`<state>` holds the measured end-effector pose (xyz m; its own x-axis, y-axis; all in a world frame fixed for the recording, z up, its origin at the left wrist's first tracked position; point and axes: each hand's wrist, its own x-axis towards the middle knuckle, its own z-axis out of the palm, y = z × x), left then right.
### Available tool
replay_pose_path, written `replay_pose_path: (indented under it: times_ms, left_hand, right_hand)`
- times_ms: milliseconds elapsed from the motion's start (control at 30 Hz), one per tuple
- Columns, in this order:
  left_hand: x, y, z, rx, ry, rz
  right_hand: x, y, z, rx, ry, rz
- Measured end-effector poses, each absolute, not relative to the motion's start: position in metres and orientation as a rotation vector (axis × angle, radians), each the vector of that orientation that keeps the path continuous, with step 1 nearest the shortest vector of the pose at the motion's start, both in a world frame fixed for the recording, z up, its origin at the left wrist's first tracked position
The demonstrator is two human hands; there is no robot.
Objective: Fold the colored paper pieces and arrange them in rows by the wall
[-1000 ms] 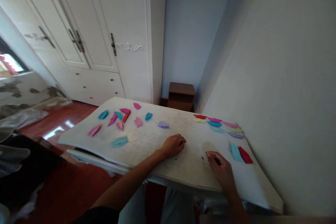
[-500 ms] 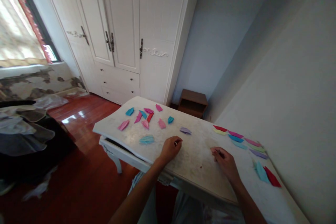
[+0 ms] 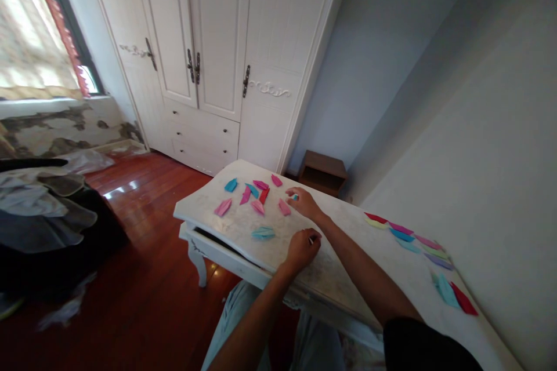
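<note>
- Paper piece of teal colour (image 3: 295,197) shows between the thumb and fingers of my right hand (image 3: 305,204), at the bench (image 3: 237,223); whether they grip it, I cannot tell.
- My left hand (image 3: 301,250) is half curled near the front edge; what it holds, I cannot tell.
- One pink paper (image 3: 284,207) lies just beside my right hand.
- Light-blue paper (image 3: 263,233) lies left of my left hand.

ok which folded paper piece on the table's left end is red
The narrow red folded paper piece, just below a magenta folded piece in the picture; the others there are pink, magenta or bluish.
</note>
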<state>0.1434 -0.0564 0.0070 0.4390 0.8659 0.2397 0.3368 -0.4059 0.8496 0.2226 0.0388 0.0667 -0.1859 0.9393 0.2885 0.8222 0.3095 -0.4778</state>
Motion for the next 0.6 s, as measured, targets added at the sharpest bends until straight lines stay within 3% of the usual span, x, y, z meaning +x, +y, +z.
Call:
replay_pose_path:
  times_ms: [300, 600]
  left_hand:
    - [0.147, -0.059, 0.004, 1.973, 1.113, 0.882]
    - [0.146, -0.059, 0.006, 1.974, 1.121, 0.867]
  right_hand:
    - [0.156, 0.099, 0.06, -1.557, -2.698, 0.159]
    - [0.159, 0.095, 0.052, -1.494, -2.877, 0.06]
